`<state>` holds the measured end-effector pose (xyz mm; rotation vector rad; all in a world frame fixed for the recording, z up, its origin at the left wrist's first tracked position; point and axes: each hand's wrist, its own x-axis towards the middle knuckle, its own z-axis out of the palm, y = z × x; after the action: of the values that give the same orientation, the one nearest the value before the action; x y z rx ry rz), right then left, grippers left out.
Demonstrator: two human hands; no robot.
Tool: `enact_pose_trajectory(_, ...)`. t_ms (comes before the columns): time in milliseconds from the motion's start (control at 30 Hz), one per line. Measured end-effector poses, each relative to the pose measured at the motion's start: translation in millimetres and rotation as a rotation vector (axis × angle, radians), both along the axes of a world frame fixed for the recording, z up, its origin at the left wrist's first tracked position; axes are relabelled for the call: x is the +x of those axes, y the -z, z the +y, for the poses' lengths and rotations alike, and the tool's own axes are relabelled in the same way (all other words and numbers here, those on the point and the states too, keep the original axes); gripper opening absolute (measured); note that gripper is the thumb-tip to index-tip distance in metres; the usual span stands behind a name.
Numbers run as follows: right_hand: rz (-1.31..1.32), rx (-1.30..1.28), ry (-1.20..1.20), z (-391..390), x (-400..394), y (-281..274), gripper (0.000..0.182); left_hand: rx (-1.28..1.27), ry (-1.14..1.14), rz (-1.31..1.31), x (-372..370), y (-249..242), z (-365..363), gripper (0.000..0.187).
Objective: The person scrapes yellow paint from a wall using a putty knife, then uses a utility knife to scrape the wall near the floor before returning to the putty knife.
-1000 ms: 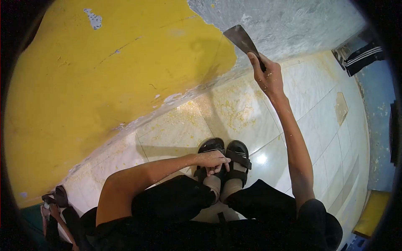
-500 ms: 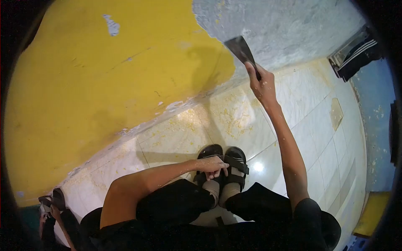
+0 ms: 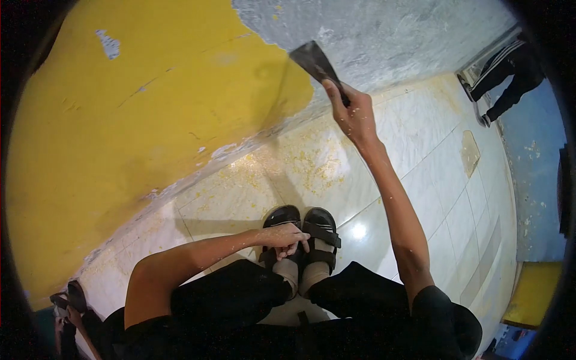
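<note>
A scraper (image 3: 315,62) with a broad dark blade is gripped in my right hand (image 3: 356,115), thumb along its handle. Its wide edge meets the wall where the yellow paint (image 3: 180,114) ends and bare grey plaster (image 3: 384,42) begins. My left hand (image 3: 286,236) hangs low over my black sandals (image 3: 322,228), holding nothing, its fingers loosely bent and apart. White specks dot both of my forearms.
Yellow paint flakes (image 3: 312,168) lie scattered over the pale tiled floor (image 3: 420,198) along the wall's foot. A person in black striped trousers (image 3: 510,69) stands at the upper right; another person's hands (image 3: 75,316) show at the lower left. A blue wall (image 3: 540,180) borders the right side.
The view has swung a little, so the wall and my body appear further left. The scraper stays at the paint edge in my right hand. The person at upper right shows more of both legs.
</note>
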<state>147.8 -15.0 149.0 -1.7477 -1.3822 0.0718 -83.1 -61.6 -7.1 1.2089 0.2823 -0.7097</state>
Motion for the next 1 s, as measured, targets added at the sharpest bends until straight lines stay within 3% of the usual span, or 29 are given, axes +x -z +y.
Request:
enact_pose_trajectory(33, 0.062, 0.072, -0.064, 4, -9, -3, 0.029, 0.001, -0.006, -0.006, 0, -2, 0, 0.052)
enact_pose_trajectory(100, -0.100, 0.174, -0.141, 20, -37, -26, 0.028, 0.021, -0.001, 0.025, 4, 3, -4, 0.051)
enact_pose_trajectory(200, -0.034, 0.086, -0.123, 27, -51, -27, 0.029, 0.076, -0.062, -0.005, -2, -6, -3, 0.049)
enact_pose_trajectory(267, 0.005, 0.185, -0.106, 19, -39, 0, 0.031, 0.079, -0.042, -0.017, -1, -8, -3, 0.048)
enact_pose_trajectory(333, 0.252, 0.093, -0.026, 6, -20, 19, 0.034, 0.054, -0.039, -0.006, 0, -7, -2, 0.048)
enact_pose_trajectory(433, 0.147, -0.010, 0.046, -5, 2, 24, 0.036, 0.028, -0.040, 0.005, -2, -3, -3, 0.049)
enact_pose_trajectory(633, 0.000, 0.073, 0.039, 6, -7, 13, 0.031, 0.042, -0.037, 0.001, 2, -7, 2, 0.048)
enact_pose_trajectory(867, 0.081, 0.002, 0.047, 2, 2, 7, 0.025, 0.012, -0.041, -0.027, -2, -2, 1, 0.050)
enact_pose_trajectory(1000, -0.077, 0.111, 0.010, 3, -18, -11, 0.025, 0.046, -0.027, 0.021, 1, -3, -1, 0.051)
